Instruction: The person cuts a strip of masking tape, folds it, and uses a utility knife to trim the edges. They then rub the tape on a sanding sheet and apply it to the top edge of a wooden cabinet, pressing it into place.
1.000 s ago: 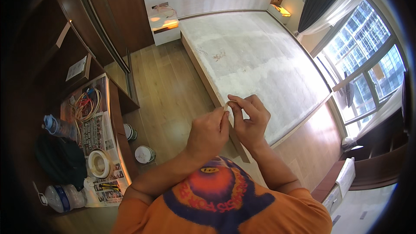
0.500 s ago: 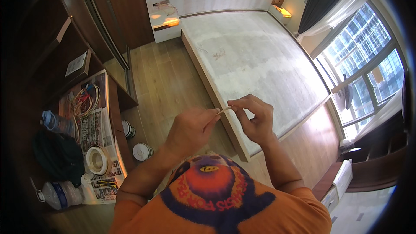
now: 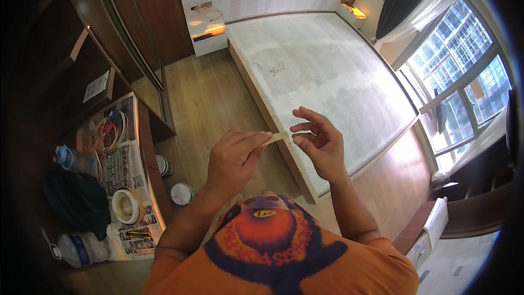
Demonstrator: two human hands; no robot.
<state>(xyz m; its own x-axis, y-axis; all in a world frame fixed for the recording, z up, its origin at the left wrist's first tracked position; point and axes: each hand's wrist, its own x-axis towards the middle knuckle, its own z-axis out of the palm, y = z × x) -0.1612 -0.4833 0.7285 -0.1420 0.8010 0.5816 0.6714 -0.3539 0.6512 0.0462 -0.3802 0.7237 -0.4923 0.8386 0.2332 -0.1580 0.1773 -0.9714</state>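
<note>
At nine o'clock, a coil of cables (image 3: 111, 129) lies on the bench (image 3: 144, 142); a white tub (image 3: 180, 194) stands on the floor at eight. Near the centre, the left hand (image 3: 232, 161) pinches a tan strip (image 3: 275, 138), its free end toward two o'clock. The right hand (image 3: 319, 145), at the strip's three o'clock, has its fingers spread and empty, just beside that end. The pale bed platform (image 3: 327, 71) spreads toward one o'clock.
</note>
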